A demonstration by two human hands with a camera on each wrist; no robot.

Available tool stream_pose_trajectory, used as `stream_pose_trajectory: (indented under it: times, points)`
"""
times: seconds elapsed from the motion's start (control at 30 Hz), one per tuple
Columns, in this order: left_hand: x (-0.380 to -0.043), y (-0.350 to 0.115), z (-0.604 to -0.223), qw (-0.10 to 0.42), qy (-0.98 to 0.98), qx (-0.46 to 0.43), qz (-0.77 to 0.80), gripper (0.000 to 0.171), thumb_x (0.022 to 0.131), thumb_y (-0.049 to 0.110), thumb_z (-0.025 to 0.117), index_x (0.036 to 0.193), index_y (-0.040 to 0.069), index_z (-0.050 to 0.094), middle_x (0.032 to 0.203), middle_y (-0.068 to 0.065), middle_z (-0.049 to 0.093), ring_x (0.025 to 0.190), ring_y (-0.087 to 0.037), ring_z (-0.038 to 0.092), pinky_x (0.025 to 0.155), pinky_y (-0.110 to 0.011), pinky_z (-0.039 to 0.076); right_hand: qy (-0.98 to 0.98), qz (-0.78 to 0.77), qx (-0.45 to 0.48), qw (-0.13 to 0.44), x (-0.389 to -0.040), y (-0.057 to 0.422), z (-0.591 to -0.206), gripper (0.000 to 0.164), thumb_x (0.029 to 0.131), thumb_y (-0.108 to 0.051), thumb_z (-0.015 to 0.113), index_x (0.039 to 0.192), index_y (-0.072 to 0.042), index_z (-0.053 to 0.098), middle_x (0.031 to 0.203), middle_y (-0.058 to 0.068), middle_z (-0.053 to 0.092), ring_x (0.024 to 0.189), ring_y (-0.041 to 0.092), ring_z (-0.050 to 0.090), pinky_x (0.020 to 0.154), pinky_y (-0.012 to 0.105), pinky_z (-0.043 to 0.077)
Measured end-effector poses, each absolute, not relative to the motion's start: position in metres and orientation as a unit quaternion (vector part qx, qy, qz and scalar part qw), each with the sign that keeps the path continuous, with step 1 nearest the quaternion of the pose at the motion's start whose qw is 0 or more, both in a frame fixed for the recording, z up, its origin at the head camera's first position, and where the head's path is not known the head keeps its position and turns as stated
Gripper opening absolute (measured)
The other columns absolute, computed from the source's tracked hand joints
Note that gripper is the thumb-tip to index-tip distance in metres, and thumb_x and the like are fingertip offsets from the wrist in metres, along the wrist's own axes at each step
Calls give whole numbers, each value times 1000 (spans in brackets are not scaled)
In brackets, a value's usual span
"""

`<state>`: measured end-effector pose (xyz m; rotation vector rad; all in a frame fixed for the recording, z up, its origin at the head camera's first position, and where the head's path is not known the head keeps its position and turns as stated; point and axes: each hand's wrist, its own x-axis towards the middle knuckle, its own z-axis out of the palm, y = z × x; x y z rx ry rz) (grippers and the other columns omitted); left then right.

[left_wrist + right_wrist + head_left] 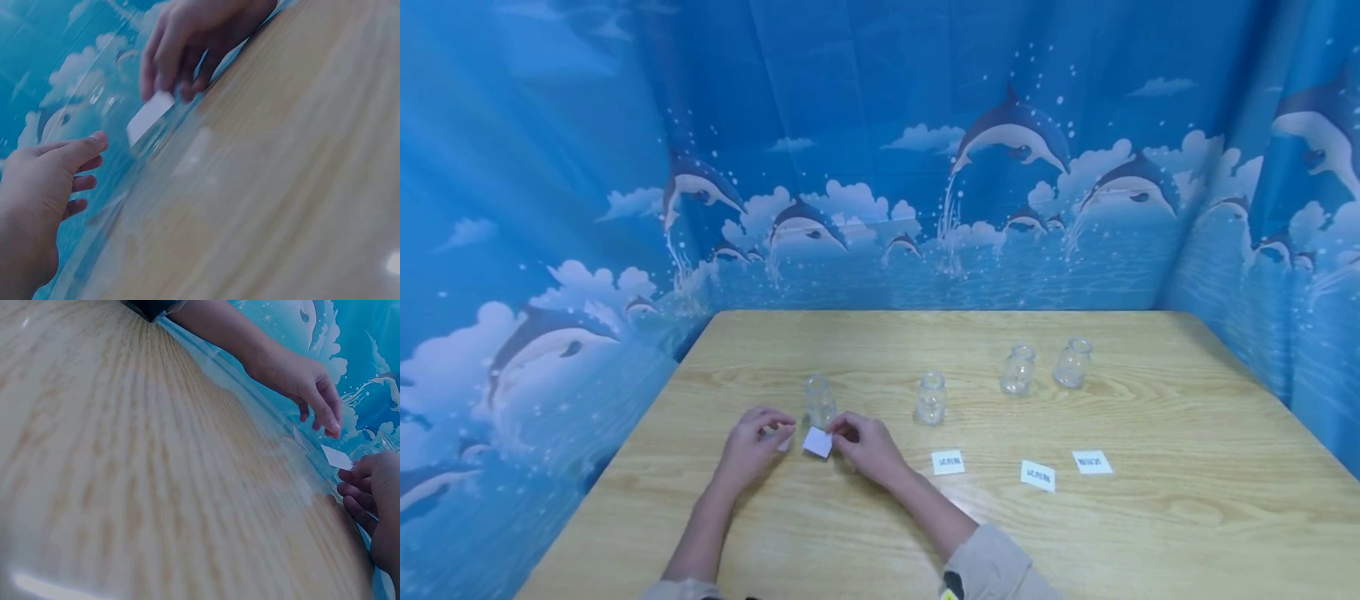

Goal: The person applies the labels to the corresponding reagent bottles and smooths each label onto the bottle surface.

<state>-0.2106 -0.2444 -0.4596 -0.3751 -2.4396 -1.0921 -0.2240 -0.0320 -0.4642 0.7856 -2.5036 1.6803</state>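
My right hand [871, 450] pinches the corner of a small white paper label [817, 442] between thumb and fingertips. The label is tilted just in front of a clear glass jar [820, 400], and its visible face looks blank in the head view. My left hand [751, 446] hovers to the left of the label, thumb and fingers loosely bent around nothing. Under the left fingers lies another small white piece of paper [785, 443], partly hidden by them in the head view. In the left wrist view the held label [150, 117] hangs from the right fingertips.
Another glass jar [931, 400] stands right of the hands, with two more jars, one [1017, 371] and a farther one [1072, 363], beyond it. Three white labels with dark writing, the nearest one [947, 462], lie on the wooden table [880, 533]. A dolphin-print curtain [865, 125] surrounds it.
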Motion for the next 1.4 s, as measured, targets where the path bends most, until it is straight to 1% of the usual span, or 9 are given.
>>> stream_pose_trajectory:
  times: [0.17, 0.3, 0.47, 0.7, 0.87, 1.17, 1.23, 1.33, 1.4]
  points:
    - [-206, -222, -461, 265, -874, -201, -355, 14, 70, 8, 79, 79, 11, 68, 84, 5, 60, 80, -14, 53, 66, -31, 46, -802, 541, 253, 10, -224, -32, -464, 13, 83, -1, 62, 96, -4, 65, 85, 2, 65, 79, 13, 61, 72, 22, 49]
    - [-203, -209, -463, 289, -876, -242, -302, 22, 65, 15, 82, 77, 13, 64, 81, 7, 56, 80, -12, 52, 68, -31, 47, -802, 541, 253, 7, -224, -32, -463, 12, 84, -3, 62, 96, -3, 65, 83, 3, 65, 77, 13, 60, 71, 22, 49]
    - [-199, -201, -462, 287, -890, -241, -261, 29, 62, 20, 85, 78, 13, 61, 81, 7, 56, 78, -12, 51, 68, -32, 47, -796, 547, 258, 2, -224, -31, -464, 12, 85, -4, 62, 96, -3, 64, 82, 3, 65, 76, 13, 61, 71, 22, 49]
    - [-198, -201, -459, 271, -903, -229, -242, 33, 61, 20, 85, 80, 14, 58, 84, 4, 58, 81, -15, 53, 72, -34, 48, -788, 554, 267, 4, -225, -30, -467, 13, 84, -2, 61, 97, -3, 64, 82, 1, 65, 76, 12, 61, 71, 22, 50]
    - [-197, -201, -458, 261, -908, -232, -233, 33, 61, 21, 85, 80, 15, 58, 83, 4, 58, 80, -16, 53, 74, -35, 47, -789, 553, 267, 6, -225, -30, -468, 12, 85, -3, 61, 96, -4, 64, 82, 1, 65, 76, 12, 61, 71, 22, 50]
    - [-197, -203, -459, 260, -907, -242, -227, 26, 62, 15, 82, 76, 16, 60, 79, 7, 58, 77, -15, 55, 87, -41, 44, -786, 555, 273, 8, -225, -31, -468, 13, 85, -5, 62, 97, -3, 64, 83, 2, 66, 77, 12, 62, 72, 22, 50]
    - [-198, -203, -459, 269, -902, -249, -228, 24, 63, 13, 81, 75, 17, 61, 78, 8, 58, 75, -13, 55, 87, -40, 44, -786, 557, 270, 4, -225, -31, -468, 13, 85, -7, 62, 98, -4, 64, 83, 1, 66, 77, 11, 62, 72, 22, 50]
    - [-198, -204, -459, 289, -895, -256, -224, 22, 63, 11, 79, 75, 16, 61, 76, 9, 58, 73, -11, 52, 79, -35, 47, -788, 557, 263, -3, -224, -31, -466, 14, 86, -11, 62, 98, -5, 64, 85, 0, 66, 79, 11, 61, 71, 22, 50]
    - [-199, -204, -459, 304, -888, -262, -223, 21, 63, 10, 79, 74, 15, 62, 76, 8, 58, 71, -10, 51, 71, -31, 48, -791, 555, 257, -9, -224, -31, -465, 15, 87, -15, 62, 99, -6, 64, 85, 0, 66, 79, 10, 61, 71, 22, 50]
